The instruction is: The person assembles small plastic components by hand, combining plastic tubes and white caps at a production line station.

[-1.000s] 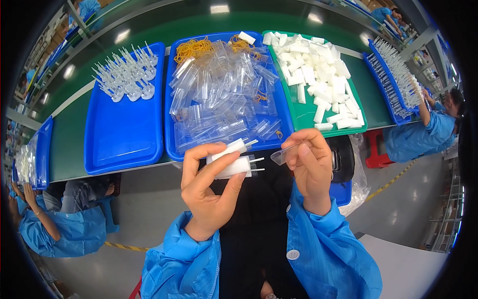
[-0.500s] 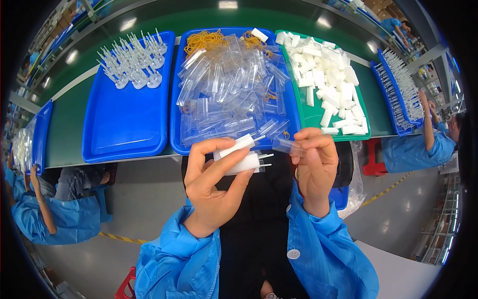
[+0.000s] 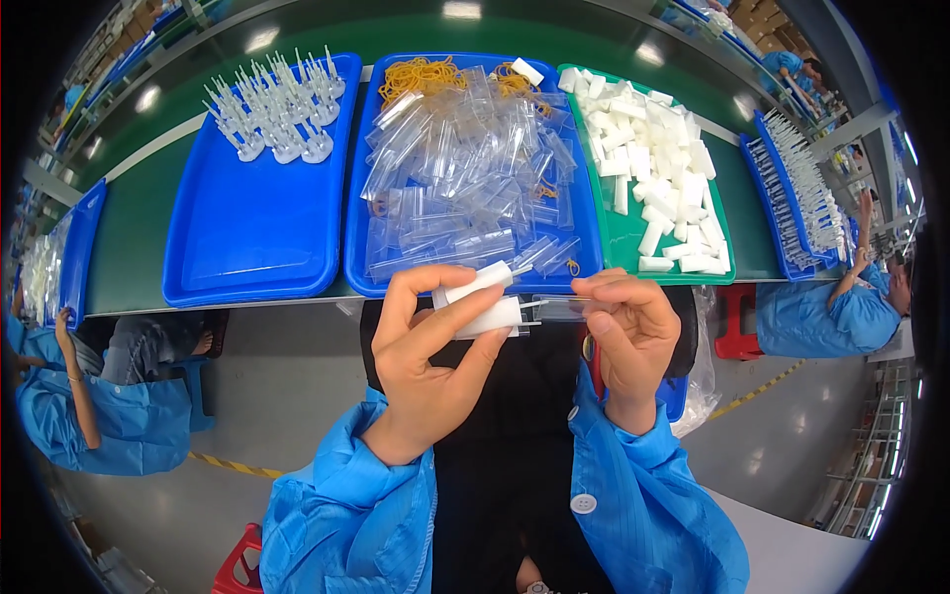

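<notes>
My left hand [image 3: 426, 371] is closed around white foam blocks [image 3: 495, 318], held side by side between the fingers. Thin pale prongs stick out of their right ends. A clear plastic sleeve [image 3: 556, 309] is pinched by thumb and fingers of my right hand [image 3: 635, 337]. Its left end meets the prongs of the lower block; whether it surrounds them I cannot tell. Both hands are in front of the near edge of a blue tray [image 3: 358, 208], which holds a heap of similar clear sleeves [image 3: 475, 148] and yellow rubber bands [image 3: 421, 75].
Another blue tray [image 3: 247, 218], on the left, carries upright pronged pieces [image 3: 282, 104]. White foam blocks [image 3: 668, 178] fill a green tray [image 3: 618, 252] on the right. Co-workers in blue sit at both sides. A red stool [image 3: 734, 325] stands below the bench on the right.
My right hand has brought the clear sleeve left and turned it level, up to the prongs. The left hand keeps its hold on the foam blocks, nearly still.
</notes>
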A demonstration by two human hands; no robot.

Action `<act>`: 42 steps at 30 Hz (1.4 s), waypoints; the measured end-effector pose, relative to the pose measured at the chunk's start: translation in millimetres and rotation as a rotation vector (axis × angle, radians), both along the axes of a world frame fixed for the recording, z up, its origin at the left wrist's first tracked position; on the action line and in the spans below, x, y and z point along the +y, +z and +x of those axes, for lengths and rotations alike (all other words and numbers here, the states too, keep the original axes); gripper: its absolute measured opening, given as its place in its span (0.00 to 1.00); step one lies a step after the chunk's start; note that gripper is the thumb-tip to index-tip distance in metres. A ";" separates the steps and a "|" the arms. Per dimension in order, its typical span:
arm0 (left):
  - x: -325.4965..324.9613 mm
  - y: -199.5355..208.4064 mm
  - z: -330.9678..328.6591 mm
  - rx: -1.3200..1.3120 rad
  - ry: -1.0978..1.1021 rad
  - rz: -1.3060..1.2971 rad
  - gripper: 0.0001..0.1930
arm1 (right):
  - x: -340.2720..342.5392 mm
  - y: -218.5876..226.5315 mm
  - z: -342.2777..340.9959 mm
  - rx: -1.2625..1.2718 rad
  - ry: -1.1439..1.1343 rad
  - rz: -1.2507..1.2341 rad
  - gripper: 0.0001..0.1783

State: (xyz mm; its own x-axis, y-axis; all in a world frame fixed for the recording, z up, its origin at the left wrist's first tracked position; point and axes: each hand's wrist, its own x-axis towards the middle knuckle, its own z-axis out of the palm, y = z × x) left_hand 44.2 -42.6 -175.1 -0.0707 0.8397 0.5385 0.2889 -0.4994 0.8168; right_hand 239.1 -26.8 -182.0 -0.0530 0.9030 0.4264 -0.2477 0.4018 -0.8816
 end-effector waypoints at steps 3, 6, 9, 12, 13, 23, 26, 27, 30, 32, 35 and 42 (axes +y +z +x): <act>-0.4 0.2 0.1 -0.003 -0.003 0.006 0.17 | 0.1 1.2 -1.1 -0.038 0.029 0.023 0.11; -0.6 1.3 -0.3 0.009 0.000 0.009 0.17 | -1.5 3.5 -1.9 -0.045 0.030 -0.010 0.11; -0.7 2.0 -0.4 0.018 0.003 0.013 0.17 | -1.2 2.8 -2.0 -0.073 0.036 0.011 0.11; -0.2 0.5 -0.2 0.022 0.006 0.010 0.17 | -1.0 2.2 -1.0 -0.090 0.057 0.007 0.11; -0.2 0.5 -0.1 0.029 0.008 0.008 0.17 | -0.9 2.4 -0.9 -0.092 0.059 0.007 0.11; -3.3 -3.0 0.6 0.050 -0.015 -0.052 0.16 | 0.3 -5.0 -3.3 -0.088 0.002 0.063 0.12; -2.7 -5.2 -0.6 0.077 -0.011 -0.017 0.16 | -0.5 -5.9 -3.1 -0.086 -0.002 0.049 0.12; -2.1 -6.4 -0.3 0.065 -0.010 0.007 0.16 | -0.4 -5.6 -3.1 -0.085 -0.005 0.037 0.12; -2.1 -7.4 0.7 0.052 -0.010 -0.009 0.16 | -1.0 -3.5 -3.7 -0.066 0.032 -0.040 0.11; -0.9 -9.8 5.2 0.005 -0.013 0.008 0.18 | -0.4 -0.1 -5.9 -0.034 0.052 -0.118 0.13; 1.1 4.1 3.7 0.029 -0.071 0.029 0.22 | -1.5 -1.1 -6.6 0.026 0.020 -0.193 0.17; 6.4 -11.5 18.7 0.227 0.123 0.313 0.24 | -8.6 -0.9 -48.4 -0.298 -0.263 0.109 0.49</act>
